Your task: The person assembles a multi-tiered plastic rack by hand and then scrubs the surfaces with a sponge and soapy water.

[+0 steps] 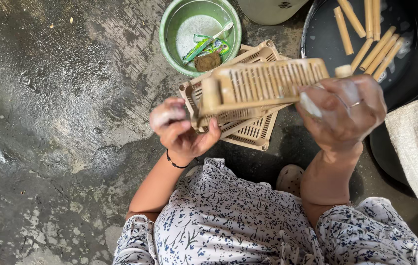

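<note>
Both soapy hands gripped a slatted beige plastic rack (pixel 263 83): left hand (pixel 182 130) pinching one end, right hand (pixel 349 110) clasping the other.

Wet, cracked grey concrete floor (pixel 56 98) under daylight.

A white dress (pixel 228 216) printed with small dark-blue flowers, a thin black band (pixel 175 163) on the left wrist, a ring (pixel 356 103) on the right hand.
</note>
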